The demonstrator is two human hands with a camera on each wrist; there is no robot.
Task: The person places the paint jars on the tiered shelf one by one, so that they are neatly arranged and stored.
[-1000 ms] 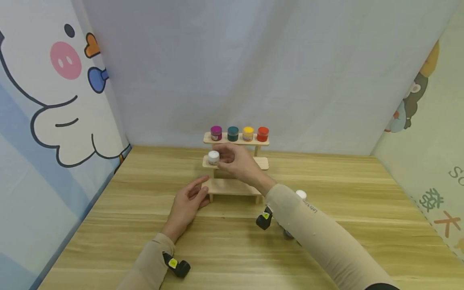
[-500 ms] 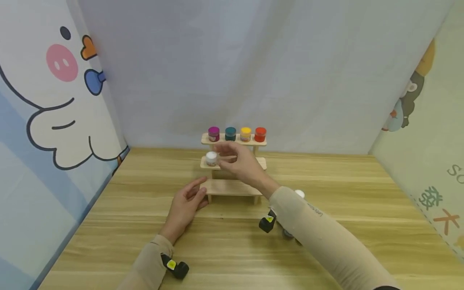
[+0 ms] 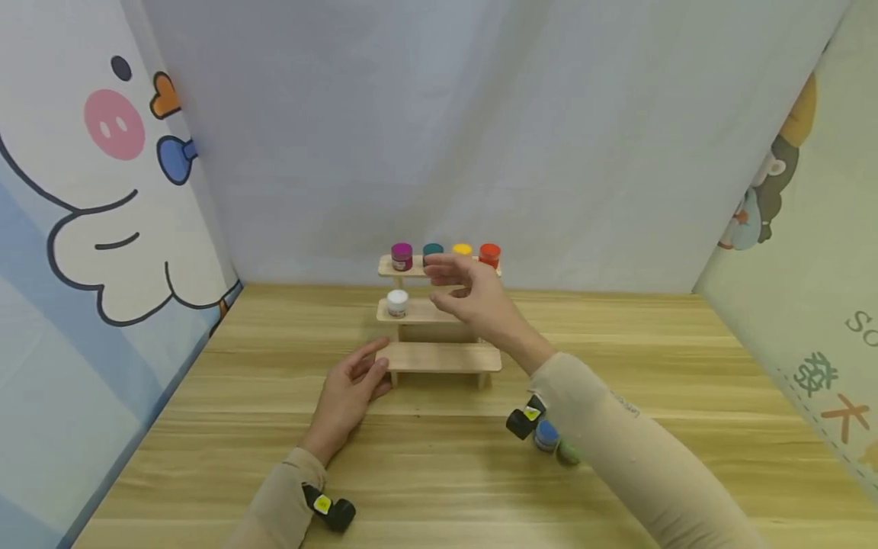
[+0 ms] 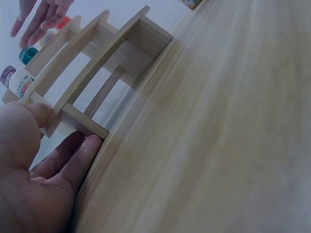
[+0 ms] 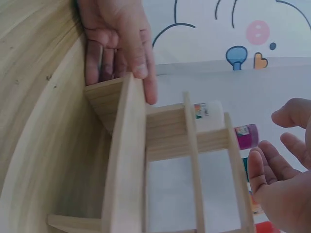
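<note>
A three-tier wooden display rack (image 3: 439, 357) stands on the table. My left hand (image 3: 346, 396) holds its left end, the thumb at the lowest shelf and the fingers against the side leg in the left wrist view. A white paint jar (image 3: 397, 303) sits upright at the left of the middle shelf. Along the top shelf stand a purple jar (image 3: 402, 257), a teal jar (image 3: 433, 250), a yellow jar (image 3: 463, 249) and a red jar (image 3: 490, 255), partly covered by my right hand (image 3: 473, 293). That hand hovers before the upper shelves, empty, fingers apart from the thumb.
On the table by my right forearm lie a blue jar (image 3: 546, 435) and a green jar (image 3: 568, 451), partly hidden by the sleeve. A grey-white cloth (image 3: 439, 152) hangs behind the rack, with printed cloths at both sides.
My right hand has drawn away from the white jar, up and to the right, leaving it on the middle shelf. The blue and green jars show more clearly. My left hand stays at the rack.
</note>
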